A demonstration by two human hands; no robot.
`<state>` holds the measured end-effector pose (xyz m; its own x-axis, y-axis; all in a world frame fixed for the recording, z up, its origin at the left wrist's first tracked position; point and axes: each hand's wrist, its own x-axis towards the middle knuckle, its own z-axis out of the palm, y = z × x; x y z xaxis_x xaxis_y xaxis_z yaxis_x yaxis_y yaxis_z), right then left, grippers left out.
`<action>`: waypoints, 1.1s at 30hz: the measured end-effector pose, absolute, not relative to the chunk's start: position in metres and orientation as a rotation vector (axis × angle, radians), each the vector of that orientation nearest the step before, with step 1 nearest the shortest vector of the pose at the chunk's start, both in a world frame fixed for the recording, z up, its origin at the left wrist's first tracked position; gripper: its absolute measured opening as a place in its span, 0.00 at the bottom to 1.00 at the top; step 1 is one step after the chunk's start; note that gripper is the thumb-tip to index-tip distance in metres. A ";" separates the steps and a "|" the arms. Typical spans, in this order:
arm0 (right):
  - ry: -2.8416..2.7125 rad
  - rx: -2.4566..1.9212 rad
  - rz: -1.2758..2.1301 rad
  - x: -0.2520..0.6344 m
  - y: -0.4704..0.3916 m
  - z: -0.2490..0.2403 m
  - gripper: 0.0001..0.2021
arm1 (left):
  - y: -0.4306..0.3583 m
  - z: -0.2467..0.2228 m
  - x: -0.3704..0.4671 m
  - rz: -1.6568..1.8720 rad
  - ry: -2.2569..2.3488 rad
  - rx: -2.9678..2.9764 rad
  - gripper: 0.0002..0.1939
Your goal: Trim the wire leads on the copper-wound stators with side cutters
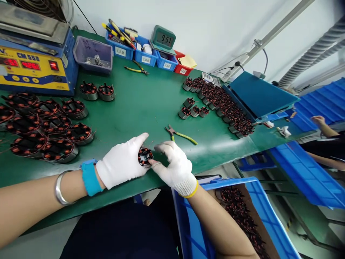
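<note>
Crate [205, 230]: blue, nearest, below the right forearm, holding more wound coils.
Left hand [121, 163]: white glove, blue wrist strap, metal bangle; fingers closed on the stator from the left.
Right hand [176, 167]: white glove, yellow cuff; fingertips pinched on the stator's right edge.
Stator [145, 157]: small, black with copper windings, clamped between both hands just above the near edge of the mat.
Mat [140, 104]: green, covering the bench.
Pliers [180, 135]: green-handled, lying just beyond the right hand, untouched.
Large stators [45, 126]: clustered left, well apart from the hands.
Small stators [223, 104]: long heap at right, a few loose ones beside it.
Machine [32, 64]: blue and yellow, red digits, far left.
Grey bin [93, 54]: beside the machine, metal bits inside.
Blue bins [140, 52]: far edge, holding tools.
Clock [163, 37]: green, reading 9:57, against the wall.
Co-worker's hand [318, 120]: far right, beyond the blue trays.
</note>
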<state>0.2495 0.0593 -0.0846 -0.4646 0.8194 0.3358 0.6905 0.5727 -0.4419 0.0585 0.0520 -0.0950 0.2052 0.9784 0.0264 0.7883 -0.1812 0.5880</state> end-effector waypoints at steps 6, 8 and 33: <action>-2.329 -0.947 0.350 0.247 0.055 -0.079 0.06 | 0.055 -0.093 0.056 0.506 1.647 2.041 0.42; -2.295 -1.006 0.374 0.246 0.054 -0.080 0.10 | 0.056 -0.092 0.056 0.482 1.635 2.058 0.44; -1.668 -1.178 1.454 0.236 0.086 -0.091 0.17 | 0.061 -0.100 0.044 0.598 1.459 2.072 0.47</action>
